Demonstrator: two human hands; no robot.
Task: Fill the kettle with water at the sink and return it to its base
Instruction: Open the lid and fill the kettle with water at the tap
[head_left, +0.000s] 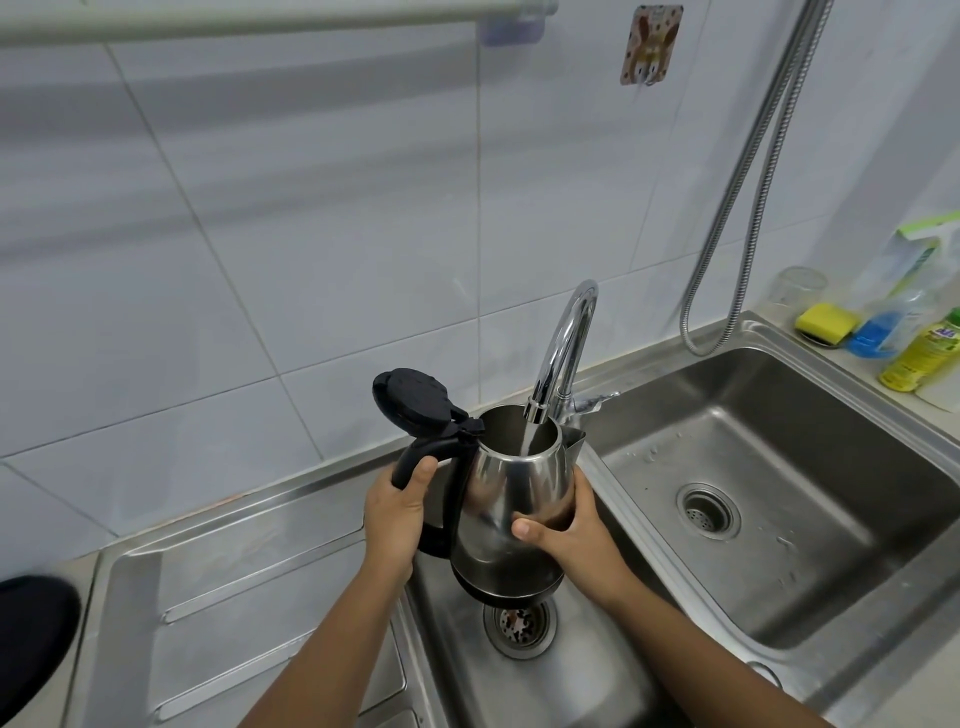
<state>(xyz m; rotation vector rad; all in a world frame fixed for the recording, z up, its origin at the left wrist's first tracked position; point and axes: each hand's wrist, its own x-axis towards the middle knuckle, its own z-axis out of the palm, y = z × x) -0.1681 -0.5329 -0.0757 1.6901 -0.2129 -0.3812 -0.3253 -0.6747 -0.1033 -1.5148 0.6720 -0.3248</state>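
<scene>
A steel kettle (511, 483) with a black handle and its black lid (413, 397) flipped open hangs over the left sink basin (566, 670). My left hand (395, 519) grips the black handle. My right hand (566, 530) holds the kettle's body on its right side, thumb across the front. The chrome faucet (566, 343) curves over the kettle's mouth, and a stream of water (530, 439) runs from it into the opening. The kettle's base is not in view.
A second sink basin (779, 493) lies to the right, with a drain. A steel drainboard (234, 597) sits to the left. A yellow sponge (826, 322), spray bottle (904, 306) and detergent bottle (924, 353) stand at the back right. A shower hose (748, 208) hangs down the tiled wall.
</scene>
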